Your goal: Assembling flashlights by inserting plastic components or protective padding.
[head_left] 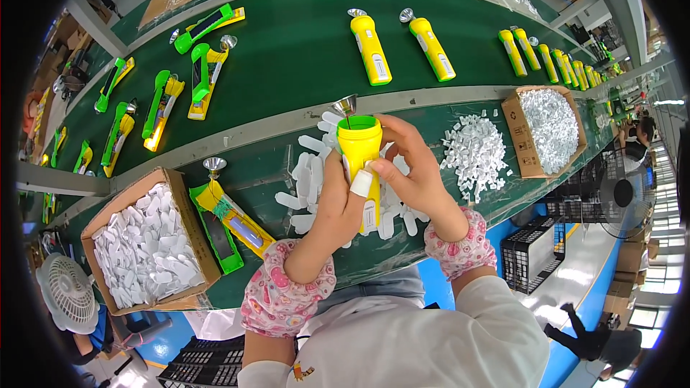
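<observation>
Nearest, printed pink cloth cuffs (287,287). Left hand (334,208), right hand (417,172): fingers clamped round smooth yellow flashlight body (359,146) above counter (255,172); shiny conical reflector (345,105) at its mouth. Beyond, two tapered flashlights (370,50) lying.

Fingers (407,138) around yellow flashlight (361,149), white strips (310,176) beside

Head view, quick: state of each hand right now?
Left hand: closed, holding the tapered yellow-and-green plastic flashlight body.
Right hand: closed on the same flashlight body's right side.
</observation>
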A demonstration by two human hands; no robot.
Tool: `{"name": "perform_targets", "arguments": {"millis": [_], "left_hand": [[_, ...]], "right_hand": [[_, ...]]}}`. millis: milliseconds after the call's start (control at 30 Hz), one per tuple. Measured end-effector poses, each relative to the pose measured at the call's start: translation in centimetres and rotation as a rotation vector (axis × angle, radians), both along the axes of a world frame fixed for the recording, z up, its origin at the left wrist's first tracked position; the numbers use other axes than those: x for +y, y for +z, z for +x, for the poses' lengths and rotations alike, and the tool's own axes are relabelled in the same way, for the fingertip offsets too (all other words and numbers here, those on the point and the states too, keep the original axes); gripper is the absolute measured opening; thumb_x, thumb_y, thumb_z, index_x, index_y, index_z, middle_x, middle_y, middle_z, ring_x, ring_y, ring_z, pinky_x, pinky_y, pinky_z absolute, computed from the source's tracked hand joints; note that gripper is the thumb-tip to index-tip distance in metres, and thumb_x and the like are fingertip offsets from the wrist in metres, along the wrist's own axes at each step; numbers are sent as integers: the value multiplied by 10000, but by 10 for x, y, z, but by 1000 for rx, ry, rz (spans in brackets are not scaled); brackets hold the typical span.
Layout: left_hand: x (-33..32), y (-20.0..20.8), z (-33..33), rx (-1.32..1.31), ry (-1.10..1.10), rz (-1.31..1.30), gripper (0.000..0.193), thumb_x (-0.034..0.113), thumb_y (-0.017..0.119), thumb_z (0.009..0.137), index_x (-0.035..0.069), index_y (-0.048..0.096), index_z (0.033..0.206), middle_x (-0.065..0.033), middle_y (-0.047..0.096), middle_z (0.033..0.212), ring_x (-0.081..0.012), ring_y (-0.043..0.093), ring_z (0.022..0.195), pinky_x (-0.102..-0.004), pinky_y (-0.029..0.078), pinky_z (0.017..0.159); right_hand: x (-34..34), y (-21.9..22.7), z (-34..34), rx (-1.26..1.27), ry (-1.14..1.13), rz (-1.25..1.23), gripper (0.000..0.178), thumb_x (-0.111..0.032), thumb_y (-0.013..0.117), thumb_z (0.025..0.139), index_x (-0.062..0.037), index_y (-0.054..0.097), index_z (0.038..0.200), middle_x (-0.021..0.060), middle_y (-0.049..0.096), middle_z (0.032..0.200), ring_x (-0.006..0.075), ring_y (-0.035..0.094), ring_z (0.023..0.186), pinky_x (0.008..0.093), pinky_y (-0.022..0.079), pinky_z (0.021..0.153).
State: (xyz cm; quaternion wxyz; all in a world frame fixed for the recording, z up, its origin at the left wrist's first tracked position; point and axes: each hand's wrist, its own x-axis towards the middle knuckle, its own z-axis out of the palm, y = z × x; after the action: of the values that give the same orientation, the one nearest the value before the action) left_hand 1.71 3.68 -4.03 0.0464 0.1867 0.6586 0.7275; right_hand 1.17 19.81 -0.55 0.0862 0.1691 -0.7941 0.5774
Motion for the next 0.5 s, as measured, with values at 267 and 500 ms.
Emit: {"name": "perform_targets", "arguments": {"millis": [267, 500], "left_hand": [[-1, -6, 0, 178, 105, -60, 402, 78, 411, 971, -20, 319, 1350, -123, 489, 1159, -173, 534, 993, -301, 457, 840], [0, 0, -9, -104, 96, 259, 348, 240, 435, 1006, 28, 369, 1273, -89, 542, 1085, -133, 582, 849, -276, 501, 725]], "right_hand": [[-15, -11, -1, -136, -58, -231, 535, 4, 688, 819, -29, 423, 1283, 64, 614, 1048, 105, 567, 834, 237, 471, 666], [-13, -16, 0, -149, -13, -49, 543, -154, 642, 882, -40, 412, 1361, 72, 527, 1028, 147, 540, 939, 272, 476, 725]]}}
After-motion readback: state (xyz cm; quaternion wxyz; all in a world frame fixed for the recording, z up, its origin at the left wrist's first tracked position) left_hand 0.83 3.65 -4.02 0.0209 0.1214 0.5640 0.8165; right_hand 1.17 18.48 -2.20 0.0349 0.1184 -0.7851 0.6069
